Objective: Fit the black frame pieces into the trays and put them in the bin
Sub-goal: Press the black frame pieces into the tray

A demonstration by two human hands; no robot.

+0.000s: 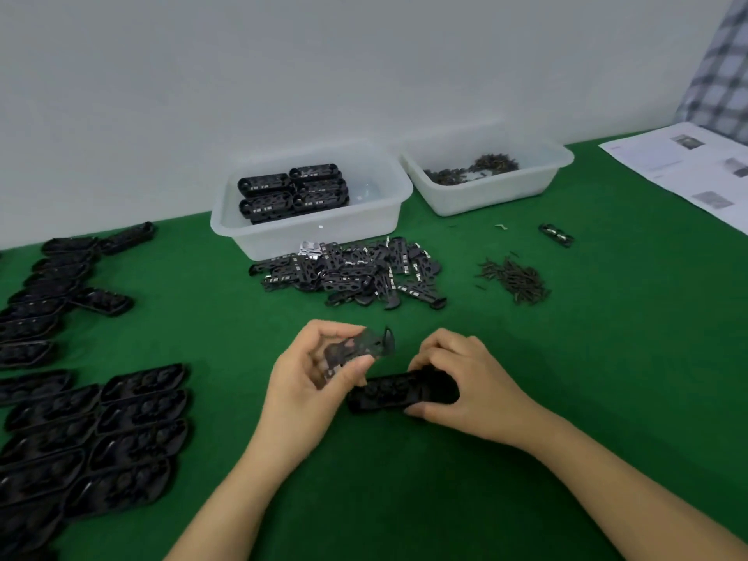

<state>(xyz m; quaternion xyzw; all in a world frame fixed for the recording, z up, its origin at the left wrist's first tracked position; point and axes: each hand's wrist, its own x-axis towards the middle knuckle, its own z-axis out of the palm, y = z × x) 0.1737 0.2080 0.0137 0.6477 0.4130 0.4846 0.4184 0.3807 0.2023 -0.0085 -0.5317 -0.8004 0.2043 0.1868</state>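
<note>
My left hand [307,378] pinches a black frame piece [360,348] between thumb and fingers, lifted just above the green table. My right hand [461,382] grips the right end of a black oblong tray [388,392] that lies on the table right under the frame piece. A heap of loose black frame pieces [352,273] lies further back. Behind it stands a translucent white bin [311,232] with several filled trays [291,192] stacked in its left half.
Rows of empty black trays [93,423] cover the table's left side. A second white bin [485,192] at the back right holds small dark pins, and a pile of pins [514,277] lies before it. One filled tray [556,234] and printed sheets [688,168] sit at right.
</note>
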